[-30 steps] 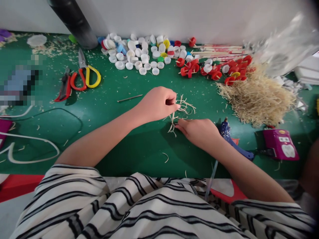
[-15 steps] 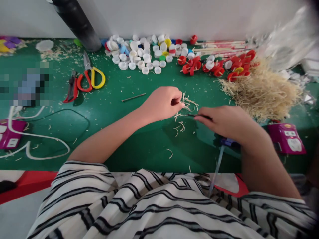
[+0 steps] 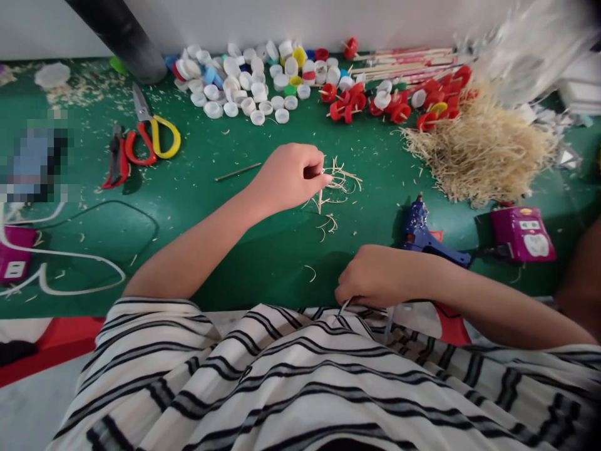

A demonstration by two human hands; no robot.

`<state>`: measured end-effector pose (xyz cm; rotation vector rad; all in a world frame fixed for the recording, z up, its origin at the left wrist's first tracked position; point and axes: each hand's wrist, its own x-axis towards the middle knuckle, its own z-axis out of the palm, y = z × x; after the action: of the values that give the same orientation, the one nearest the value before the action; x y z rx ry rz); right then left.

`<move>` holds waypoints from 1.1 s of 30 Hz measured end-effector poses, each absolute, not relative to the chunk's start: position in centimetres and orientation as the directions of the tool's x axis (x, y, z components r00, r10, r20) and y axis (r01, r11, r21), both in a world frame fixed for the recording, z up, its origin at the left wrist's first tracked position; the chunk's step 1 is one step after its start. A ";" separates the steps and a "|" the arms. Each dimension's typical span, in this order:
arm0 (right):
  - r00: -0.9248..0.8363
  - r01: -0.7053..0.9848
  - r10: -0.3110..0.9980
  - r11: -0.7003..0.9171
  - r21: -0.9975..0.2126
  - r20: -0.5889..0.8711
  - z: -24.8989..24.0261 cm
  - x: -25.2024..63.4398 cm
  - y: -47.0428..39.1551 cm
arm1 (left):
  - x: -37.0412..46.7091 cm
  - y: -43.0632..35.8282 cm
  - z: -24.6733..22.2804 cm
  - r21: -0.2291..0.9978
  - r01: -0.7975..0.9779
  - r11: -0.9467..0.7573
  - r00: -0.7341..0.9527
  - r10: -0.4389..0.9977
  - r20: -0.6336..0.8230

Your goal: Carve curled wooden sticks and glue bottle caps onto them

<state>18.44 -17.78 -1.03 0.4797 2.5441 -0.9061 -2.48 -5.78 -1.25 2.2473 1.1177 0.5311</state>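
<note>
My left hand (image 3: 295, 175) is closed in a pinch over the middle of the green table (image 3: 263, 250). Thin pale strands (image 3: 345, 178) lie at its fingertips, and a short whitish piece (image 3: 320, 202) shows just below them. What the pinch holds is mostly hidden. Down at the table's front edge, my right hand (image 3: 375, 275) is curled, its fingertips turned under and out of sight. A thin greyish strip (image 3: 346, 305) shows beneath its fingers; what it is remains unclear. Beyond that wrist lies a blue glue gun (image 3: 422, 233).
Bottle caps (image 3: 244, 81), red caps on sticks (image 3: 347, 100) and a straw-coloured heap (image 3: 483, 150) line the back. Scissors (image 3: 153, 134), red-handled pliers (image 3: 117, 163) and a thin rod (image 3: 238, 172) lie left. A dark bottle (image 3: 124, 44) stands behind; a purple box (image 3: 523, 235) sits right.
My right hand has drawn back from the strands to the table's front edge; the slim dark tool it held is no longer visible. My left hand keeps its pinch. The view has shifted slightly.
</note>
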 end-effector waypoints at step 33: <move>-0.704 0.703 0.656 0.698 -0.134 -0.272 -3.5 20.6 -14.9 | -2.9 -5.3 -1.0 0.610 0.612 -0.503 0.587 0.806 0.076</move>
<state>20.55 -14.88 -3.46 1.0953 2.7036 -0.3383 -2.87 -5.26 -1.02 2.2839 1.1252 0.4807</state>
